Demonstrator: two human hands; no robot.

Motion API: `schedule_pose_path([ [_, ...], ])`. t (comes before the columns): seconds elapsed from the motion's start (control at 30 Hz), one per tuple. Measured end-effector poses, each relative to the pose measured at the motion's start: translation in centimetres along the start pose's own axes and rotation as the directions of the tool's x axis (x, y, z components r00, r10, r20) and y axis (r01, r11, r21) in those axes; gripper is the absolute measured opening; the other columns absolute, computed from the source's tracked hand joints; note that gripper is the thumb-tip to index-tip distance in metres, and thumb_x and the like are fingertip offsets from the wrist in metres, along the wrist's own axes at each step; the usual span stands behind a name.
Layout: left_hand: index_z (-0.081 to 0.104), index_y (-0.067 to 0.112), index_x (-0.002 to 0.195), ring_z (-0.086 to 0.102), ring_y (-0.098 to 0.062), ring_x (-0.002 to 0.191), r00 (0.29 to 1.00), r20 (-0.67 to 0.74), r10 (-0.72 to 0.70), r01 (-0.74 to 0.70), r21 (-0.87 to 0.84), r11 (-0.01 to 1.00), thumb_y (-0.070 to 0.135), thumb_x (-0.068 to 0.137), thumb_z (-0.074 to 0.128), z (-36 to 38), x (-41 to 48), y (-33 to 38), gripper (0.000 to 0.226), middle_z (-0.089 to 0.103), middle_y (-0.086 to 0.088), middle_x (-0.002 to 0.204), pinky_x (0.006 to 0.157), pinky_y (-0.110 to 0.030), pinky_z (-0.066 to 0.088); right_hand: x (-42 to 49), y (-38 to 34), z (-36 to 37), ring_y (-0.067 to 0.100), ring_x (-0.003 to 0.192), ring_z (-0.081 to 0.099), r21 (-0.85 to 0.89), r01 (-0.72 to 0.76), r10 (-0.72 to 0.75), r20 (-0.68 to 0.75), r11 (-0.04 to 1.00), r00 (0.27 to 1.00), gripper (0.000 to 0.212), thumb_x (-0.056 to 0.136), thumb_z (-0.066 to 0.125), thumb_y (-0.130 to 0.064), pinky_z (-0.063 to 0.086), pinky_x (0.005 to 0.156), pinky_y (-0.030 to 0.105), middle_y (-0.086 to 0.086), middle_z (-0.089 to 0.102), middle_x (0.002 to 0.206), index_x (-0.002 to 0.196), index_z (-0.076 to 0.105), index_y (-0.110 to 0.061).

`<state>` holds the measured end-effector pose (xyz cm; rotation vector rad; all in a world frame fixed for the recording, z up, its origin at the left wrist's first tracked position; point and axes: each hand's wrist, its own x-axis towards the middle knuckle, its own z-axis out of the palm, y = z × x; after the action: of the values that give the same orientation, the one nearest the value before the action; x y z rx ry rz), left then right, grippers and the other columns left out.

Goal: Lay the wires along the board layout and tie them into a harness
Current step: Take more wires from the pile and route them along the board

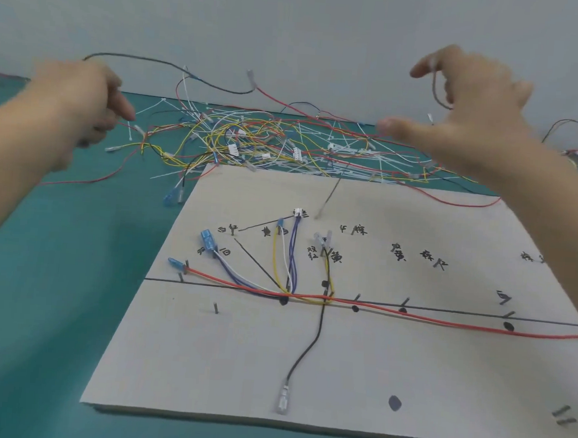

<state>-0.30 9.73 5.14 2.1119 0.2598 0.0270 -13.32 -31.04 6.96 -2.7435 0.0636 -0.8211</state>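
Arcing slack from the left hand (pixel 83 102), a thin dark wire (pixel 155 61); clear-tipped.

Left hand (pixel 83 102) and right hand (pixel 469 118) are bare, forearms too.

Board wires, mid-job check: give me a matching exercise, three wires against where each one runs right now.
Wires:
1. red wire
2. black wire
3. dark wire from the left hand

Places:
A. arcs in the air above the loose pile
B. runs toward the board's near edge
C. follows the long horizontal line rightward

Pairs: 1-C, 2-B, 3-A.
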Motion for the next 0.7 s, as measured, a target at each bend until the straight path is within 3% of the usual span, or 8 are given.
schedule_pose_path([
  [0.1,0.061,0.011,0.077,0.016,-0.010,0.030,0.957,0.289,0.030,0.023,-0.178,0.984,0.029,0.085,0.044,0.7,-2.4,1.8,0.026,0.031,0.002,0.044,0.037,-0.018,0.024,0.6,-1.1,1.7,0.029,0.111,0.041,-0.235,0.097,-0.071,0.116,0.967,0.991,0.076,0.059,0.064,-0.055,0.024,0.084,0.042,0.002,0.049,0.113,0.130,0.043,-0.042],
  [0.17,0.063,0.013,0.081,0.017,-0.009,0.031,0.898,0.433,0.069,0.006,-0.169,0.986,0.023,0.086,0.043,1.5,-4.1,2.7,0.023,0.036,-0.002,0.051,0.046,-0.022,0.027,0.5,-1.4,3.5,0.030,0.112,0.038,-0.384,0.152,-0.053,0.255,0.911,0.965,0.072,0.063,0.064,-0.036,0.024,0.086,0.043,0.003,0.041,0.106,0.130,0.043,-0.045],
  [0.27,0.063,0.012,0.084,0.018,-0.008,0.028,0.875,0.479,0.071,-0.013,-0.122,0.992,0.014,0.092,0.036,2.5,-5.6,3.4,0.028,0.040,-0.006,0.056,0.047,-0.021,0.021,0.1,-0.7,6.2,0.032,0.118,0.037,-0.498,0.203,0.024,0.411,0.843,0.911,0.053,0.080,0.062,-0.031,0.026,0.100,0.049,0.004,0.035,0.102,0.129,0.053,-0.048],
  [0.33,0.063,0.012,0.084,0.019,-0.008,0.028,0.869,0.489,0.079,-0.018,-0.128,0.992,0.012,0.090,0.036,2.6,-6.0,3.1,0.028,0.042,-0.006,0.056,0.042,-0.018,0.022,0.3,0.2,6.7,0.033,0.120,0.040,-0.447,0.133,0.078,0.422,0.884,0.903,0.031,0.088,0.059,-0.035,0.025,0.102,0.049,0.002,0.039,0.099,0.115,0.064,-0.049],
  [0.4,0.065,0.014,0.082,0.019,-0.008,0.028,0.854,0.513,0.082,-0.018,-0.127,0.992,0.012,0.088,0.037,2.4,-6.3,2.6,0.029,0.043,-0.006,0.057,0.049,-0.025,0.024,0.6,1.1,6.7,0.034,0.119,0.042,-0.374,0.051,0.114,0.406,0.926,0.907,0.011,0.090,0.058,-0.042,0.025,0.102,0.050,0.001,0.043,0.096,0.095,0.067,-0.046],
  [0.5,0.066,0.015,0.080,0.019,-0.008,0.028,0.837,0.541,0.085,-0.012,-0.138,0.990,0.013,0.085,0.037,2.1,-6.4,2.0,0.029,0.044,-0.006,0.058,0.054,-0.031,0.027,0.4,1.7,6.9,0.035,0.122,0.040,-0.357,0.014,0.151,0.428,0.934,0.891,0.012,0.090,0.053,-0.044,0.025,0.099,0.050,-0.002,0.042,0.093,0.089,0.065,-0.045],
  [0.6,0.066,0.015,0.078,0.019,-0.008,0.028,0.817,0.567,0.103,0.030,-0.221,0.975,0.016,0.084,0.038,1.9,-6.3,1.5,0.029,0.041,-0.005,0.059,0.056,-0.032,0.033,0.1,2.1,6.9,0.030,0.109,0.040,-0.305,0.014,0.135,0.460,0.952,0.878,0.013,0.085,0.056,-0.043,0.025,0.093,0.047,-0.010,0.041,0.088,0.091,0.066,-0.050],
  [0.7,0.066,0.016,0.078,0.019,-0.008,0.029,0.792,0.597,0.126,0.056,-0.277,0.959,0.019,0.075,0.047,1.9,-6.6,1.2,0.020,0.039,-0.004,0.060,0.056,-0.033,0.035,0.3,3.4,6.3,0.025,0.104,0.040,-0.229,-0.023,0.135,0.487,0.973,0.863,0.004,0.085,0.066,-0.050,0.027,0.104,0.053,-0.012,0.048,0.090,0.089,0.066,-0.048],
])
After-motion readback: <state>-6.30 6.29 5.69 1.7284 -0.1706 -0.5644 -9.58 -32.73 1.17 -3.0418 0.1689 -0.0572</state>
